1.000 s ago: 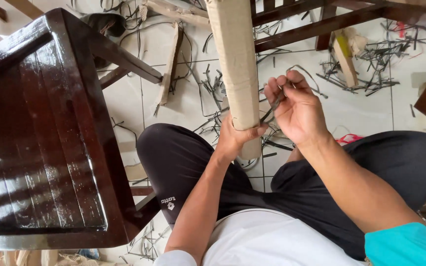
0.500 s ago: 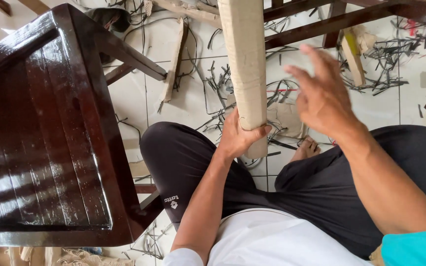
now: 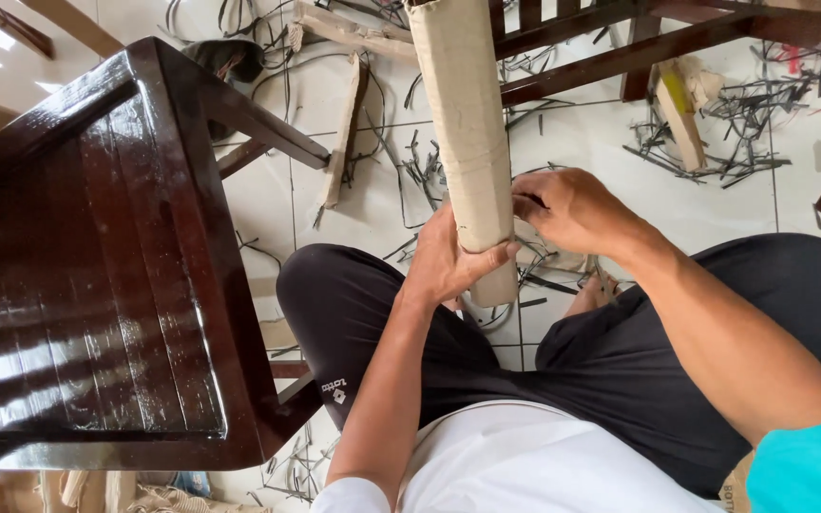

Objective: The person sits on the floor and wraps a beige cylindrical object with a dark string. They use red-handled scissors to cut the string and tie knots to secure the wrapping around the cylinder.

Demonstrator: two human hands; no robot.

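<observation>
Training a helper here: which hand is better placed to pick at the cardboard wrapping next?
Probably the right hand: its fingertips touch the cardboard-wrapped post, while the left hand grips it.

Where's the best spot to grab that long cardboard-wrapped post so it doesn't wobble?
Probably near its lower end, from the side, fingers curled round it. The cardboard-wrapped post is long, narrow and leaning, so wrapping around grips best. The left hand holds it that way, with the right hand against the opposite side.

The cardboard-wrapped post runs off the top edge; behind the left hand's fingers its near face is hidden. The right hand's fingertips curl out of sight against it.
</observation>
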